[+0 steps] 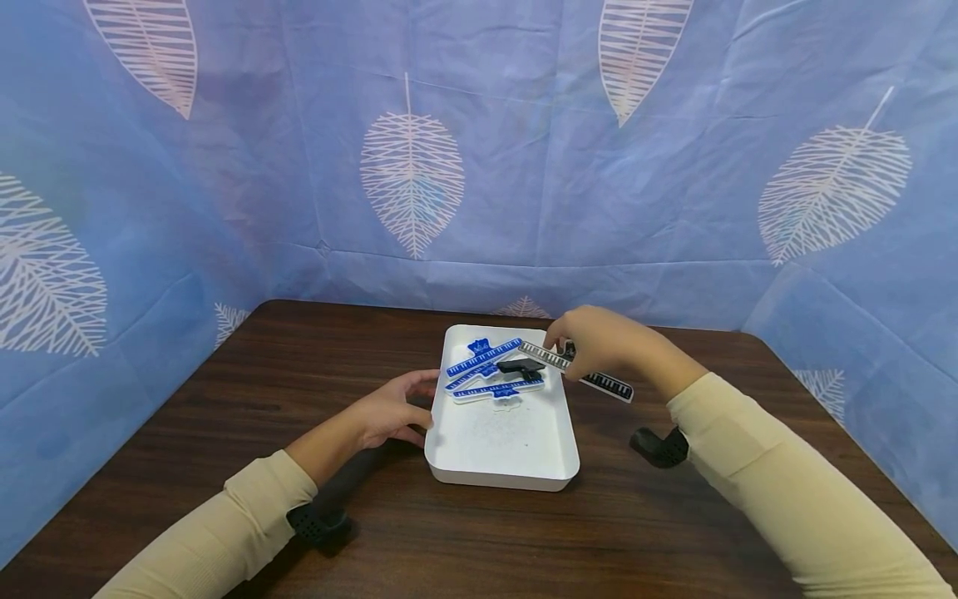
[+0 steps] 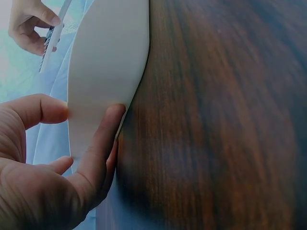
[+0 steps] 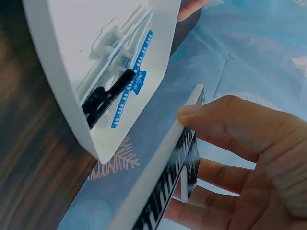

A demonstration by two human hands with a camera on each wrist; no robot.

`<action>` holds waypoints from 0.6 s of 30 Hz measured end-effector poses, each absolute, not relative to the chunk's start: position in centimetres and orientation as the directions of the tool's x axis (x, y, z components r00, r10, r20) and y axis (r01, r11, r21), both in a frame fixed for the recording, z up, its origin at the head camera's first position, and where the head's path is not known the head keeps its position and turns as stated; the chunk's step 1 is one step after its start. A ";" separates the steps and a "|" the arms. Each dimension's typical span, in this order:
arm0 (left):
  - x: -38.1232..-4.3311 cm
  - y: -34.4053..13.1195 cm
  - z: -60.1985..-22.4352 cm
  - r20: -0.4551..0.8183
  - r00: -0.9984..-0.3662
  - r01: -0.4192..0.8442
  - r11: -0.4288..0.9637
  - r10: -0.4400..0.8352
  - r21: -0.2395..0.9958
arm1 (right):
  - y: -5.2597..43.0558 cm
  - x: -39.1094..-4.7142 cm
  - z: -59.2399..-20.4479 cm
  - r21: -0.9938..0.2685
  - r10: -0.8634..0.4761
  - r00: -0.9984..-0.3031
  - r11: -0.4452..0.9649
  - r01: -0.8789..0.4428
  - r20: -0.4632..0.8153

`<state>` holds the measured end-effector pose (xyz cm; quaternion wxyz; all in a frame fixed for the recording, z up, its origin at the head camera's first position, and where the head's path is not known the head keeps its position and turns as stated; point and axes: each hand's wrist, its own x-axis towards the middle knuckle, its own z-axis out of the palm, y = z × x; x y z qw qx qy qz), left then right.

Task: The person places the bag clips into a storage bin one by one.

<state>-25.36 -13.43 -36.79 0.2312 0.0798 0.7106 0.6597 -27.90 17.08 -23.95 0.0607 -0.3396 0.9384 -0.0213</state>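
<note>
My right hand (image 1: 602,337) pinches a black-and-white piano-key clip (image 1: 609,386) just past the right rim of a white tray (image 1: 509,449). In the right wrist view, the thumb and fingers are at the long strip of this clip (image 3: 168,179). My left hand (image 1: 389,412) rests against the tray's left side. In the left wrist view, its fingertips touch the rim and outer wall of the tray (image 2: 108,52). Inside the tray, blue piano-key clips (image 1: 482,358) lie overlapping near the back, with a black clip (image 1: 521,366) on them.
The tray stands on a dark wooden table (image 1: 479,541). A blue cloth with white leaf prints (image 1: 494,208) hangs behind and at both sides. Black wrist devices (image 1: 660,448) are under the sleeves.
</note>
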 end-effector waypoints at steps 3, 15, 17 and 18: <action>-25.4 -13.4 -36.8 -0.222 -0.880 -0.190 0.116 0.420 0.975 | 16.5 -28.1 -24.0 -0.090 -0.644 -0.758 0.765 -0.638 -0.103; -25.3 -13.3 -36.7 -0.237 -0.884 -0.210 0.111 0.402 0.971 | 14.4 -28.6 -25.4 -0.213 -0.655 -0.751 0.748 -0.628 -0.083; -25.3 -13.3 -36.7 -0.238 -0.883 -0.212 0.109 0.404 0.971 | 13.9 -28.6 -25.9 -0.214 -0.647 -0.757 0.754 -0.620 -0.088; -25.3 -13.3 -36.7 -0.238 -0.883 -0.212 0.108 0.405 0.971 | 13.6 -28.6 -26.2 -0.211 -0.645 -0.759 0.757 -0.618 -0.090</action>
